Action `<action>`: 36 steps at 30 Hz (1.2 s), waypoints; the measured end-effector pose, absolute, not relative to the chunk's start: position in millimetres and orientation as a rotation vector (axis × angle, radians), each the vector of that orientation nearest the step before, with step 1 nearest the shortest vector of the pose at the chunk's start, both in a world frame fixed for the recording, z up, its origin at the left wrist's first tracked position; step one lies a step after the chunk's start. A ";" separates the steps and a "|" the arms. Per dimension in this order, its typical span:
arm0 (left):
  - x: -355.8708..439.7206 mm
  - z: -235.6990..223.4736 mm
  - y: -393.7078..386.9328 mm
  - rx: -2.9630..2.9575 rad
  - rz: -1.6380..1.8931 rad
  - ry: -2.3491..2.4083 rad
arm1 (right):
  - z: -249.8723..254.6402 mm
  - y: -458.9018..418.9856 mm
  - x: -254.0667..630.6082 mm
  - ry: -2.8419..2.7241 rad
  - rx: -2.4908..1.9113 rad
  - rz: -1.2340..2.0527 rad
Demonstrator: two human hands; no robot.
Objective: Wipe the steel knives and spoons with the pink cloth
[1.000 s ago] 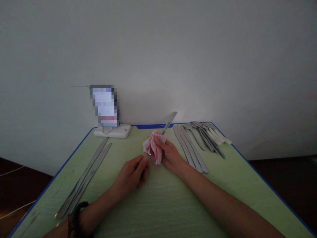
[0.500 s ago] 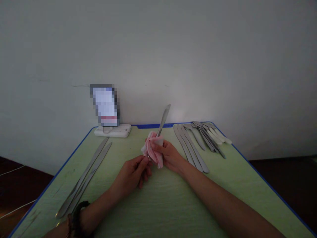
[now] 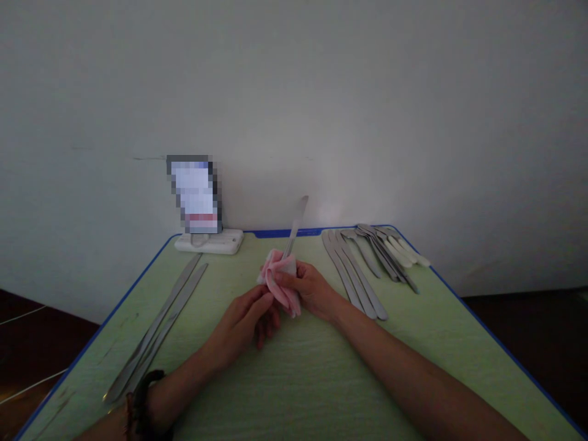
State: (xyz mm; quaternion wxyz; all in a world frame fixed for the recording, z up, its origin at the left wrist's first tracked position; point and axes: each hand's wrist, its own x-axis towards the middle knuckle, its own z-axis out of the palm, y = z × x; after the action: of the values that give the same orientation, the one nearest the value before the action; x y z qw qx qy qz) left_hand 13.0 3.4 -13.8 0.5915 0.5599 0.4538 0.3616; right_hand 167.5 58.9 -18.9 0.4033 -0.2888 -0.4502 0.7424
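Head view: having tipped knife (image 3: 294, 231) steeper, clamping pink cloth (image 3: 285, 296) round it with right hand (image 3: 314, 291) against left hand (image 3: 247, 315) (grip unclear), likely mid-wipe.

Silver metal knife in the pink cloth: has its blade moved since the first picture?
Yes: the silver knife has swung left, toward the flat white device.

Green, blue-edged table (image 3: 294, 380) with knives (image 3: 184, 299) at left, steel and white-handled cutlery (image 3: 383, 257) at right, white block (image 3: 226, 242) behind.
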 end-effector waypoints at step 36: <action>16.1 -8.2 4.1 1.547 0.612 1.144 | -18.1 58.0 161.9 -1.053 -0.716 1.909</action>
State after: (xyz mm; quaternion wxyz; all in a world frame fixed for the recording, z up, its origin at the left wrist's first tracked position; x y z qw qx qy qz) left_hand 16.1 4.1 -8.2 0.5324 0.6486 0.4797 0.2564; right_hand 161.9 58.0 -18.1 0.4108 -0.2845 -0.4184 0.7584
